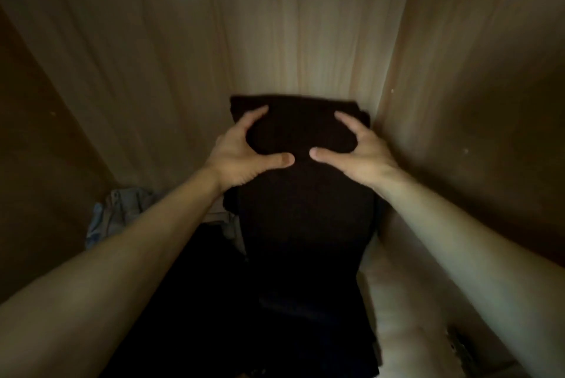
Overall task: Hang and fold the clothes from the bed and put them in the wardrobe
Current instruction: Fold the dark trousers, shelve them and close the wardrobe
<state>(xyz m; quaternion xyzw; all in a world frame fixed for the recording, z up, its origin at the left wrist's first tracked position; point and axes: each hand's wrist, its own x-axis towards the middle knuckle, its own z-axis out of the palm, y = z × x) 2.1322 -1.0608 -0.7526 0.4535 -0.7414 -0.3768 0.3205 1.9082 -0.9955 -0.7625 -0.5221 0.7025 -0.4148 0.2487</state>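
Wardrobe interior (290,26), dim, pale wood-grain back panel lit down its middle, side walls darker on both flanks. Both bare forearms reach in from the bottom corners of the head view.

Folded dark garment (305,194), brown-black, knit-like texture, lies lengthwise toward the back panel, its far edge close to the back, its right side near the right wall. It sits on top of other dark cloth (214,301) that fills the lower middle; where one piece ends and the next begins cannot be told in the shadow.

Left hand (244,157): grip wide, thumb stretched right across the top of the garment, fingers curved over its far left part, fingertips pressing into the fabric. Right hand (360,154): mirror of it, thumb pointing left, fingers curved over the far right part. The two thumb tips are near each other, not touching. The fabric bulges up between the hands. Whether the fingers pinch cloth or only press on it cannot be told.

Left of the dark pile, partly under the left forearm, a light blue denim-like garment (116,212), crumpled. At right, a pale shelf surface (406,301) beside the pile.
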